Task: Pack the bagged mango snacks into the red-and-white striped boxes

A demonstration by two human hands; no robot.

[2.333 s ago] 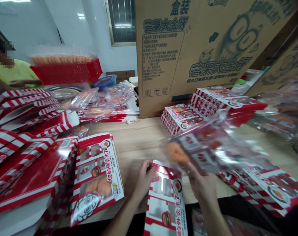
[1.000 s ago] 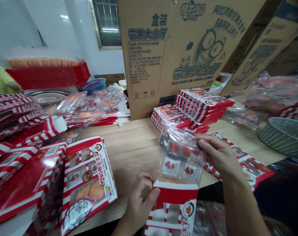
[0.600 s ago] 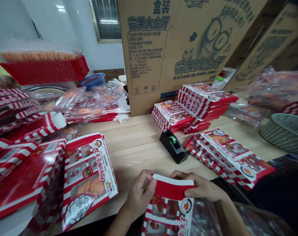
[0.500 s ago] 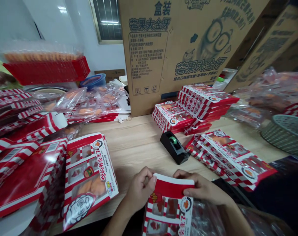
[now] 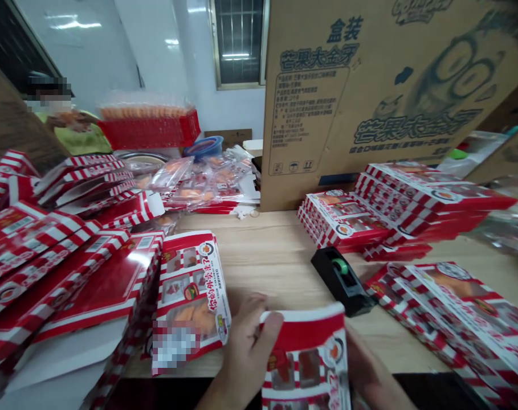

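Observation:
A red-and-white striped candy box (image 5: 305, 364) with clear windows is upright at the bottom centre, its lower part cut off by the frame. Its top edge is white and slightly bowed. My left hand (image 5: 248, 353) grips the box's left edge, thumb across the front. My right hand (image 5: 365, 364) is at the box's right side, partly behind it, and its fingers are hidden. Beyond the box to the right stands a black tape dispenser (image 5: 342, 282) with a green roll. A filled candy box (image 5: 192, 296) lies flat to the left of my left hand.
Striped box packs (image 5: 96, 285) are piled at the left. Stacked filled boxes (image 5: 429, 199) and a leaning row of boxes (image 5: 459, 324) occupy the right. A large carton (image 5: 310, 114) rises at the back. Bagged candy (image 5: 199, 176) and a blue basin (image 5: 203, 148) lie behind; a person (image 5: 74, 128) is far left.
The view has turned left, so things appear further right. My right hand has slid from the box's front to behind its right side; its thumb no longer shows. My left hand still grips the box.

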